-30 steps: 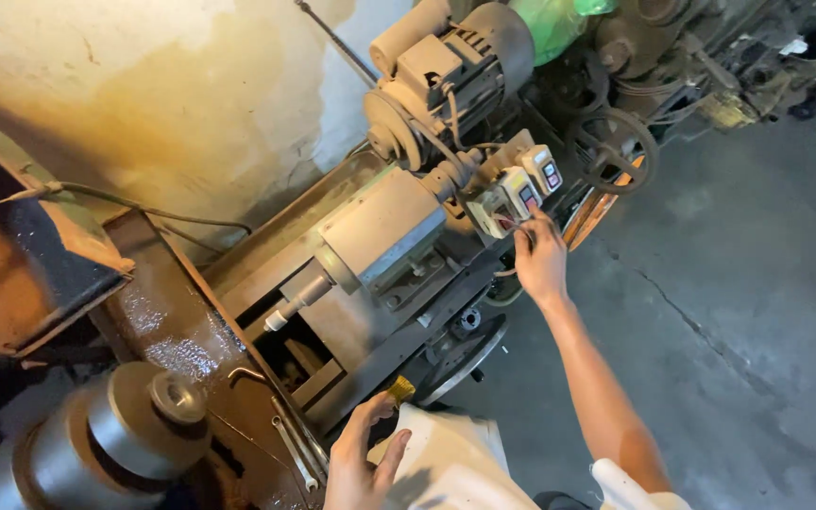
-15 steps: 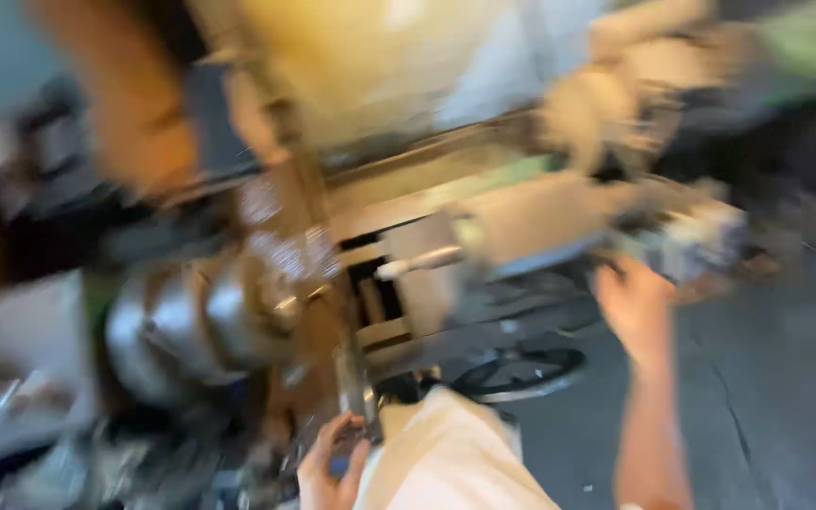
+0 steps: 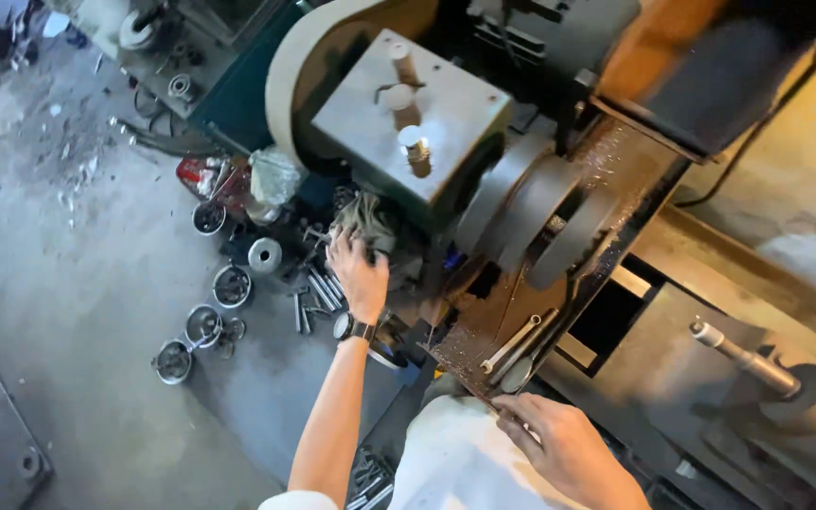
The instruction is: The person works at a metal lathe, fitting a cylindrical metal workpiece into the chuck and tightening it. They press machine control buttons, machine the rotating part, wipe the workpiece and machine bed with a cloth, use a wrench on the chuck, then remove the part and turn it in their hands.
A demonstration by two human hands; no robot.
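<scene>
1. The left hand (image 3: 359, 274) is stretched out to a crumpled grey-green rag (image 3: 367, 215). The rag is stuffed against the side of the big grey metal machine box with three stubby knobs on top (image 3: 446, 132).
2. The fingers are spread and bent down over the rag. The grip is on the rag, but it cannot be told if the rag is pinched tight or only touched. A dark wristwatch (image 3: 355, 329) is worn on this arm.
3. The right hand (image 3: 569, 451) is kept low and near the body. Its fingertips (image 3: 514, 417) are laid on the edge of a rusty, oily flat metal tray (image 3: 559, 283). This grip is loose and nothing is seen held in it.
4. Two thin silver spanners (image 3: 512, 342) are lying on the tray, just above the right hand.
5. The step in hand is judged to be the taking hold of the rag.
6. For the rag to be pulled free, a firm pinch would be needed, because it is wedged between machine parts. The sharp metal bits just beside it should be kept away from.
7. Small round metal tins (image 3: 206, 326) are set on the grey concrete floor (image 3: 59, 246), near the left arm. A round silver bar with a blunt tip (image 3: 743, 357) sticks out at the far right, well apart from both hands.
</scene>
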